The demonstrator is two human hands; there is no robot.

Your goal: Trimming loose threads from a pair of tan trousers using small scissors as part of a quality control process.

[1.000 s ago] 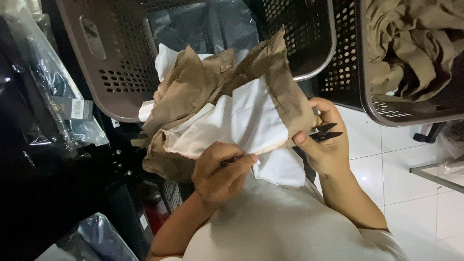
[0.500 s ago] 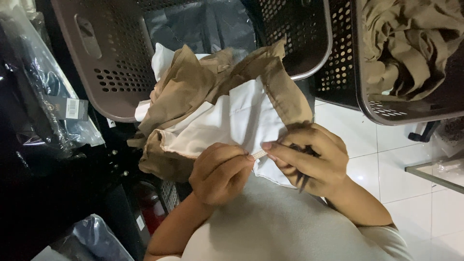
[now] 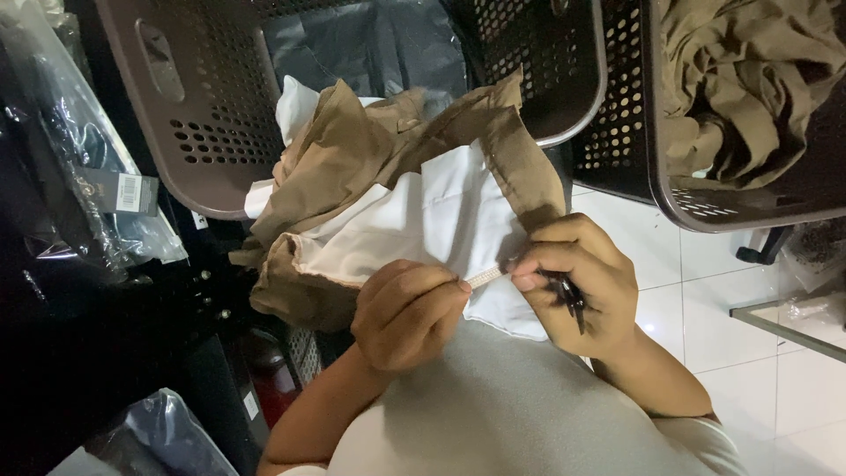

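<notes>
Khaki garment (image 3: pixel 352 167) with white lining (image 3: pixel 432 220), spread over the lap and draped up against the rim of the grey perforated laundry basket (image 3: pixel 176 97) at upper left. White edge strip of the garment (image 3: pixel 487 278) stretched taut between the two hands, just above the grey shirt front (image 3: pixel 493 414).

Surroundings: second dark perforated basket (image 3: pixel 564 79) behind the garment at top centre; third basket (image 3: pixel 749 207) at upper right, filled with more crumpled khaki cloth (image 3: pixel 749 79). Dark plastic liner (image 3: pixel 370 44) inside the first basket. Clear plastic bag with a barcode label (image 3: pixel 88 176) at far left; another plastic-wrapped bundle (image 3: pixel 150 436) at lower left. White tiled floor (image 3: pixel 705 291) at right, partly crossed by a grey ledge (image 3: pixel 784 326). View of the pinched strip unobstructed; lower folds of the garment hidden behind the left fist.

Hand pose: left hand (image 3: pixel 405 313) curled into a loose fist, thumb and forefinger pinched on the near end of the strip, forearm rising from lower left. Right hand (image 3: pixel 577 282) knuckles up, thumb and forefinger closed on the far end of the strip, remaining fingers folded around small black thread snips (image 3: pixel 568 295) tucked against the palm.

Count: three baskets, two hands, one pair of snips, one garment in work.
</notes>
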